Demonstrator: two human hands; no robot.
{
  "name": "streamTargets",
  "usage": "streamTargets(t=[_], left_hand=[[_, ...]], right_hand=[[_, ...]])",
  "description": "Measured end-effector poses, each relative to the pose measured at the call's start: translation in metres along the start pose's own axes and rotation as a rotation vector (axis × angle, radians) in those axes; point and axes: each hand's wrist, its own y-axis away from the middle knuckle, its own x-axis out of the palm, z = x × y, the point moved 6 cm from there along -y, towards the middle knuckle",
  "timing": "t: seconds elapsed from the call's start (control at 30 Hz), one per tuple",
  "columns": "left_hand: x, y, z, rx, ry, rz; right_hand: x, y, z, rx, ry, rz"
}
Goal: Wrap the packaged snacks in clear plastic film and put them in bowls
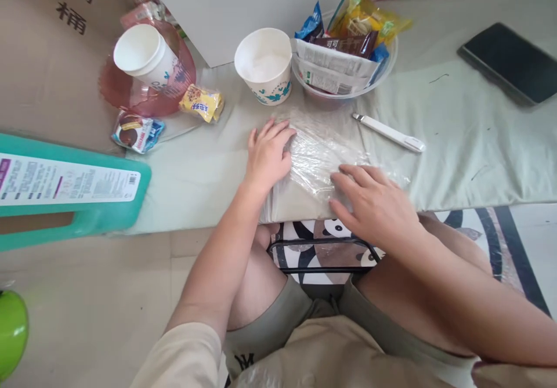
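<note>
A crinkled sheet of clear plastic wrap lies on the pale green cloth over a low table. My left hand rests flat on the sheet's left edge, fingers stretched out. On the sheet's near right part my right hand lies with fingers extended and pressing down. Neither hand holds anything. Just beyond the sheet stands a white paper cup with blue leaf print, and a white pen-like tool lies to the right.
A clear bowl of snack packets sits behind the sheet. At the left are a pink glass dish with a second paper cup, two small snack packs, a cardboard box and a teal box. A dark tablet lies far right.
</note>
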Motion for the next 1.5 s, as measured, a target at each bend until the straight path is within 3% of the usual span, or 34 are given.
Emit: streamTargets(t=[0.13,0.17,0.27,0.37,0.47,0.53,0.63,0.7,0.8,0.9,1.0,1.17,1.27,1.4,1.5], left_hand=[[-0.024,0.021,-0.032,0.108,0.035,-0.082],[-0.026,0.03,-0.045,0.18,0.055,-0.053],[-0.012,0.064,-0.084,0.498,0.085,0.258],[0.011,0.088,-0.091,0.599,-0.016,0.476],[0.026,0.092,-0.084,0.587,-0.062,0.512],[0.026,0.089,-0.08,0.571,0.011,0.481],[0.012,0.079,-0.075,0.486,0.257,0.389],[-0.002,0.073,-0.07,0.388,0.496,0.33],[-0.015,0.063,-0.054,0.181,0.838,0.281],[-0.014,0.058,-0.034,-0.065,1.014,0.272],[-0.009,0.056,-0.023,-0.212,1.091,0.287],[-0.01,0.054,-0.022,-0.237,1.113,0.305],[-0.012,0.053,-0.023,-0.205,1.035,0.29],[-0.013,0.051,-0.025,-0.154,0.9,0.275],[-0.012,0.048,-0.028,-0.078,0.838,0.298]], right_hand=[[-0.004,0.0,-0.004,0.046,-0.092,0.035],[-0.004,-0.003,-0.01,0.079,-0.144,0.041],[-0.004,-0.012,-0.031,0.215,-0.348,0.052],[-0.001,-0.017,-0.048,0.349,-0.573,0.053],[0.003,-0.018,-0.057,0.392,-0.789,0.02],[0.002,-0.02,-0.065,0.394,-0.876,-0.084],[-0.005,-0.023,-0.082,0.378,-0.838,-0.276],[-0.009,-0.025,-0.088,0.315,-0.725,-0.329],[-0.013,-0.029,-0.081,0.089,-0.592,-0.273],[-0.014,-0.028,-0.061,-0.163,-0.595,-0.153],[-0.012,-0.026,-0.05,-0.239,-0.61,-0.135],[-0.006,-0.03,-0.04,-0.247,-0.56,-0.267],[-0.007,-0.032,-0.034,-0.23,-0.639,-0.295],[-0.01,-0.03,-0.026,-0.232,-0.813,-0.177],[-0.007,-0.03,-0.03,-0.083,-0.814,-0.076]])
